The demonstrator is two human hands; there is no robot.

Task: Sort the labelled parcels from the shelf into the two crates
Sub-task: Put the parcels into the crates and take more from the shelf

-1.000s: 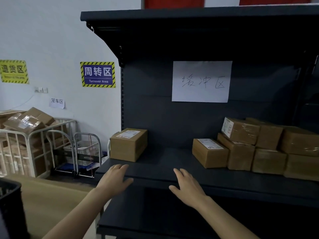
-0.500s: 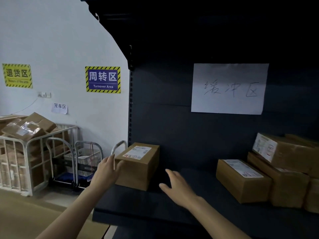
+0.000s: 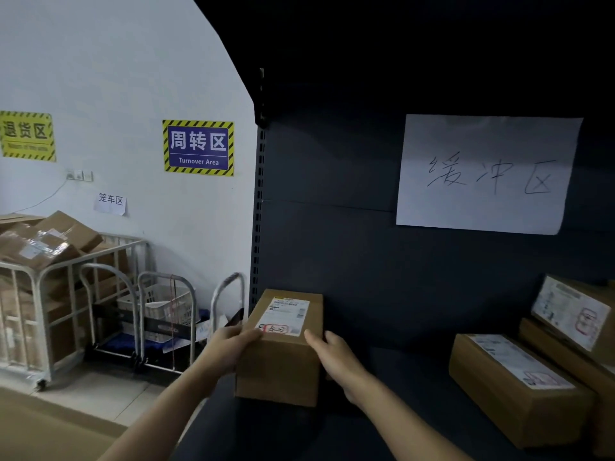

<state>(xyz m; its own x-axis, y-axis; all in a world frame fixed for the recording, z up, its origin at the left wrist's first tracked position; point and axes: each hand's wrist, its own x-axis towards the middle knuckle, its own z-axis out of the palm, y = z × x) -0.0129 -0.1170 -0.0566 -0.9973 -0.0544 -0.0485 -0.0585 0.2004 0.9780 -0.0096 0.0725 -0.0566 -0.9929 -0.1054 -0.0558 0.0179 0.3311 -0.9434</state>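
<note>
A brown cardboard parcel [image 3: 283,357] with a white label on top stands at the left end of the dark shelf [image 3: 399,427]. My left hand [image 3: 229,347] grips its left side, thumb over the top edge by the label. My right hand [image 3: 336,357] holds its right side, thumb on the top edge. More labelled parcels lie at the right: one flat [image 3: 512,384] on the shelf, and a stack [image 3: 575,314] behind it. No crate is in view.
A white paper sign [image 3: 486,174] hangs on the shelf's back panel. Left of the shelf stand a metal cage cart [image 3: 43,301] full of cardboard boxes and folded hand trolleys [image 3: 166,317]. Wall signs mark the areas.
Both hands moved forward from the shelf edge and closed on the two sides of the left parcel. The view came closer to the shelf.
</note>
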